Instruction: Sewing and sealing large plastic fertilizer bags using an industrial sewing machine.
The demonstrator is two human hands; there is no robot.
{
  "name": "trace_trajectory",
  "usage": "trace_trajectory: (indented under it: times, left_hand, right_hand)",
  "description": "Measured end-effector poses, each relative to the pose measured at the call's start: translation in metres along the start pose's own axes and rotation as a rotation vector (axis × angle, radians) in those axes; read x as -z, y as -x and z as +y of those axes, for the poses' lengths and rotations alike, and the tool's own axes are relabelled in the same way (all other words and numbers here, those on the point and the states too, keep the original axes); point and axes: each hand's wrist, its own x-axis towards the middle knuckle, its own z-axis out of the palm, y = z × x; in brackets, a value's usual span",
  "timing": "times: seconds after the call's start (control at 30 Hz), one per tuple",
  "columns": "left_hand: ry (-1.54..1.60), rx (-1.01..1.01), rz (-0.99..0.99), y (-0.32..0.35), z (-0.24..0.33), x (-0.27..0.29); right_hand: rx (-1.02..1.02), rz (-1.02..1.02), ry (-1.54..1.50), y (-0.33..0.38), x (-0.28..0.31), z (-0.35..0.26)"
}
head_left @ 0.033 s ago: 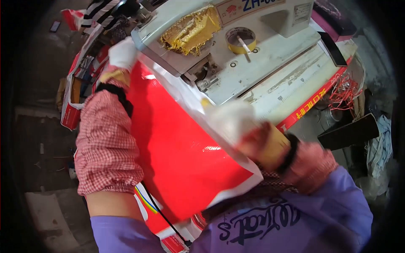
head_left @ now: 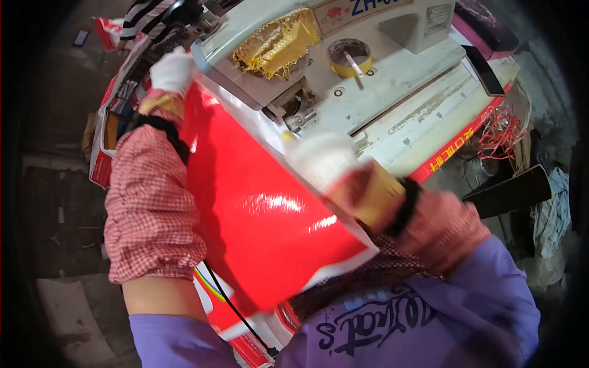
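White-gloved, the right hand (head_left: 323, 161) and left hand (head_left: 172, 72) now sit slightly farther and more to the left than in the earlier frame, and the glossy red sheet (head_left: 257, 214) has shifted a little left too. It spreads near the grey sewing machine (head_left: 405, 76), the left hand at its far-left corner and the right hand over its right edge; blur and angle keep me from telling whether either hand's fingers are pinched or spread.

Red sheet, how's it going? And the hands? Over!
Left hand at far corner of red sheet. Right hand blurred, by its edge. Sheet shiny, spread out. Grey machine alongside.
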Motion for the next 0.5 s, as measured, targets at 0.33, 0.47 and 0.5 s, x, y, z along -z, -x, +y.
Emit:
trace_trajectory:
  times: [0.33, 0.47, 0.5]
  left_hand:
    - [-0.216, -0.747, -0.112, 0.125, 0.105, 0.154]
    - [0.043, -0.617, -0.186, 0.16, 0.148, 0.152]
    - [0.06, -0.525, -0.314, 0.166, 0.15, 0.144]
  right_hand:
    - [-0.268, -0.759, 0.231, -0.096, 0.028, 0.048]
    - [-0.41, -0.782, 0.098, -0.104, 0.047, 0.02]
    - [-0.339, -0.787, 0.116, -0.106, 0.043, 0.024]
